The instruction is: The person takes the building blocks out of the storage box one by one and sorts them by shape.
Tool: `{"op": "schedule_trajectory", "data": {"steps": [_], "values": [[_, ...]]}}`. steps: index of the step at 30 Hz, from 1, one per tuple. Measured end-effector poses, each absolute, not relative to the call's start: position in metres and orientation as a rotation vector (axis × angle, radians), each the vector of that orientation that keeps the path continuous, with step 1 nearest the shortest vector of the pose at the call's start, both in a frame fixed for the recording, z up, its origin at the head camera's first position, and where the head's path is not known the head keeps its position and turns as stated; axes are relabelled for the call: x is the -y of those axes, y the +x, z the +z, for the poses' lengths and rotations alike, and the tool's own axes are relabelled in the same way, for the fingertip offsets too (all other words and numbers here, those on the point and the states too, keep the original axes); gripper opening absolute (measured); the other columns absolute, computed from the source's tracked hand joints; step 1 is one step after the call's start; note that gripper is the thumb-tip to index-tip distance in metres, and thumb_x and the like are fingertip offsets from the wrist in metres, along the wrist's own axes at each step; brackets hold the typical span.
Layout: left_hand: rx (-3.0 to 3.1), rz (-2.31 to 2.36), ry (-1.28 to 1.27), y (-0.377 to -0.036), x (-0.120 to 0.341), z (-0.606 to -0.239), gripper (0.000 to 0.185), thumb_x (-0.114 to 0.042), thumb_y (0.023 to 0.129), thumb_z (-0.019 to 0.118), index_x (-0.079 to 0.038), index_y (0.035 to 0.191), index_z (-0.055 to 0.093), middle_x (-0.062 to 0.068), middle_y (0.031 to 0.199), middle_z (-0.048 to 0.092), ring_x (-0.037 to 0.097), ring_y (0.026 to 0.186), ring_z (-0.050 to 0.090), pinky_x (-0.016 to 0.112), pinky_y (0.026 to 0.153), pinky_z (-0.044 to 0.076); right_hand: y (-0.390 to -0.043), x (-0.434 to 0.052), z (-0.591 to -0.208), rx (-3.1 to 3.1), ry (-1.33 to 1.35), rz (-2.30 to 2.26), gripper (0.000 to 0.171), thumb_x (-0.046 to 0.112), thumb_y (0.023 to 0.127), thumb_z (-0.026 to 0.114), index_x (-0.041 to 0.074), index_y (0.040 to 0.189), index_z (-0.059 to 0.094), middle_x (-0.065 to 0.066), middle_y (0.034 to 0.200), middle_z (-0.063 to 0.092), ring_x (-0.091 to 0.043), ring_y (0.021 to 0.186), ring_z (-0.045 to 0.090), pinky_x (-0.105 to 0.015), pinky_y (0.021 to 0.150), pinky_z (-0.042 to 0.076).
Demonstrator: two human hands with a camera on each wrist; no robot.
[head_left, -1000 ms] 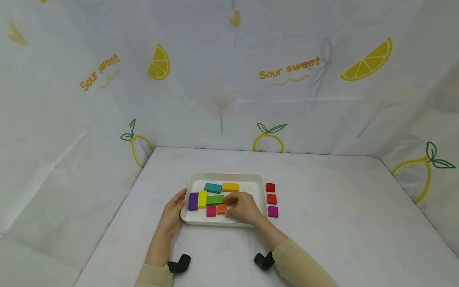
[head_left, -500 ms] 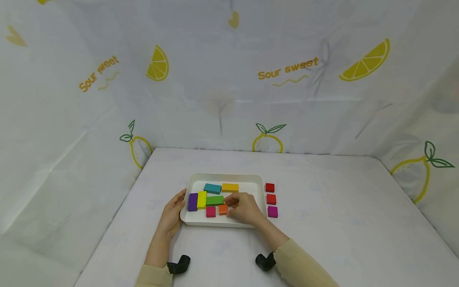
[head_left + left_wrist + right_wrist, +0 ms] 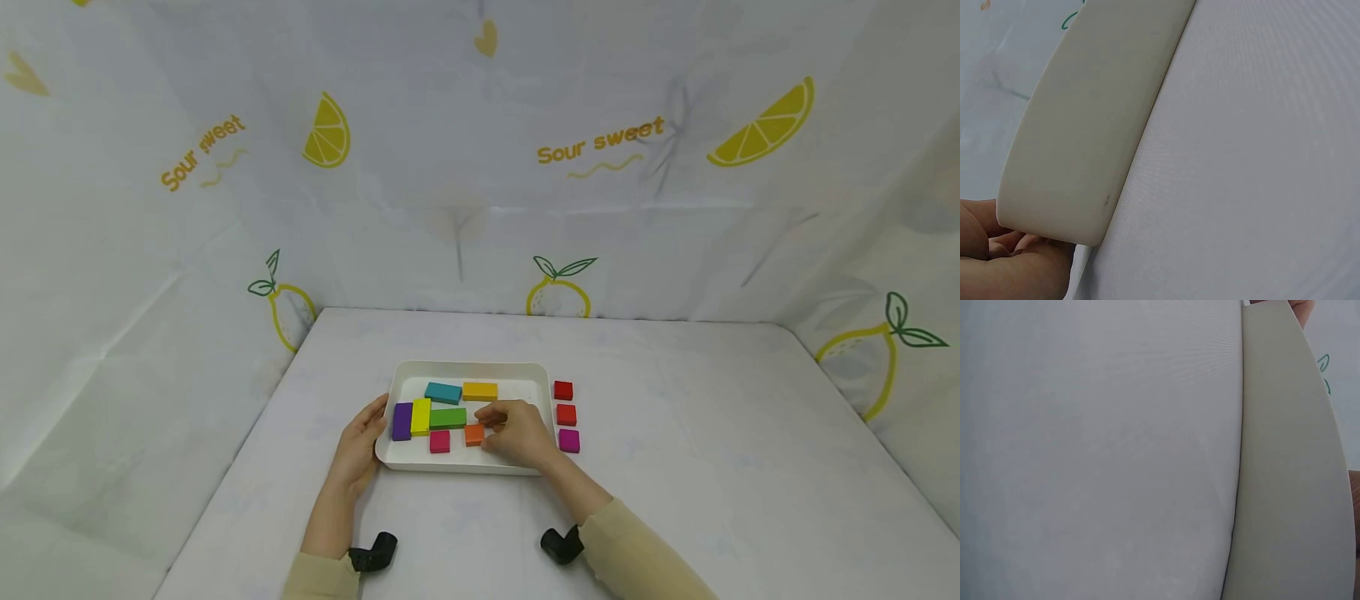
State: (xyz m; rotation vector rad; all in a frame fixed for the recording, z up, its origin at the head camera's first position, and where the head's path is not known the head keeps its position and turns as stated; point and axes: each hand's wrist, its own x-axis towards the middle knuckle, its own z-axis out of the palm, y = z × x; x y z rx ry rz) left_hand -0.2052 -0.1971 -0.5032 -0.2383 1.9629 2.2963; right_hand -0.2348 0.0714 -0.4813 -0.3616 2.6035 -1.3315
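A white tray (image 3: 467,366) lies on the table and holds several coloured blocks: teal (image 3: 442,392), amber (image 3: 480,390), purple (image 3: 402,421), yellow (image 3: 421,416), green (image 3: 447,418), pink (image 3: 439,441) and orange (image 3: 474,434). My left hand (image 3: 372,423) grips the tray's left rim, thumb over the edge. In the left wrist view its fingers (image 3: 1013,262) curl under the tray wall (image 3: 1085,125). My right hand (image 3: 486,425) reaches into the tray and pinches the orange block at its right side. The right wrist view shows only the tray's outer wall (image 3: 1285,475) and cloth.
Three small blocks sit in a column on the table just right of the tray: red (image 3: 563,389), red-orange (image 3: 566,414), magenta (image 3: 569,441). Lemon-print cloth walls close in the table on the left, back and right. Black wrist mounts (image 3: 375,550) show near the front edge.
The orange block has slid a little to the right, away from the pink block, with my right hand on it. The left hand has stayed on the tray rim.
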Motion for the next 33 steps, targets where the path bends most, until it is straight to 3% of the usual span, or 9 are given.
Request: {"op": "schedule_trajectory", "data": {"steps": [5,12,19,21,24,27,33], "values": [[-1.959,2.303,-0.236,-0.205,0.197,-0.504,0.05,-0.006,0.106,0.034,-0.003,0.155,0.026,0.017,0.164,0.024,0.026,0.151,0.024,0.012,0.105,0.042,-0.235,-0.069,-0.481,-2.603,-0.385,-1.327,0.039,0.007,0.076,0.082,0.012,0.114,0.074,-0.004,0.11,0.074,-0.018,0.097,0.064,-0.035,0.09,0.06],[-1.969,2.297,-0.248,-0.207,0.195,-0.506,0.05,-0.005,0.106,0.035,-0.003,0.155,0.027,0.018,0.163,0.024,0.027,0.152,0.024,0.026,0.117,0.034,-0.235,-0.067,-0.481,-2.585,-0.427,-1.341,0.038,0.002,0.076,0.081,0.011,0.112,0.074,-0.004,0.109,0.074,-0.018,0.097,0.065,-0.036,0.092,0.06],[-1.971,2.312,-0.237,-0.207,0.194,-0.506,0.049,-0.005,0.106,0.035,-0.002,0.154,0.028,0.02,0.163,0.025,0.031,0.152,0.023,0.008,0.1,0.045,-0.235,-0.068,-0.48,-2.595,-0.463,-1.351,0.036,0.002,0.076,0.081,0.011,0.11,0.075,-0.005,0.106,0.075,-0.019,0.096,0.066,-0.037,0.09,0.06],[-1.966,2.312,-0.245,-0.207,0.193,-0.506,0.049,-0.005,0.106,0.035,-0.003,0.155,0.028,0.018,0.163,0.025,0.029,0.152,0.023,0.012,0.106,0.043,-0.235,-0.069,-0.48,-2.595,-0.455,-1.349,0.035,0.003,0.077,0.081,0.012,0.11,0.075,-0.005,0.106,0.075,-0.018,0.096,0.066,-0.036,0.09,0.06],[-1.962,2.311,-0.233,-0.207,0.193,-0.506,0.05,-0.005,0.106,0.034,-0.002,0.155,0.026,0.019,0.164,0.023,0.029,0.153,0.022,0.029,0.12,0.033,-0.235,-0.071,-0.48,-2.6,-0.431,-1.337,0.035,0.005,0.078,0.08,0.013,0.112,0.074,-0.003,0.108,0.075,-0.018,0.097,0.066,-0.035,0.09,0.06],[-1.948,2.309,-0.227,-0.206,0.194,-0.504,0.05,-0.005,0.106,0.034,-0.002,0.156,0.025,0.018,0.165,0.021,0.028,0.153,0.021,0.042,0.124,0.022,-0.236,-0.076,-0.477,-2.599,-0.391,-1.369,0.035,0.007,0.079,0.08,0.014,0.113,0.074,-0.002,0.109,0.075,-0.018,0.099,0.068,-0.034,0.091,0.06],[-1.961,2.298,-0.233,-0.205,0.196,-0.5,0.051,-0.007,0.107,0.034,-0.004,0.156,0.024,0.018,0.165,0.021,0.027,0.152,0.021,0.042,0.123,0.023,-0.238,-0.091,-0.461,-2.607,-0.327,-1.485,0.035,0.006,0.078,0.082,0.012,0.111,0.074,-0.002,0.109,0.076,-0.02,0.103,0.07,-0.036,0.092,0.06]]}}
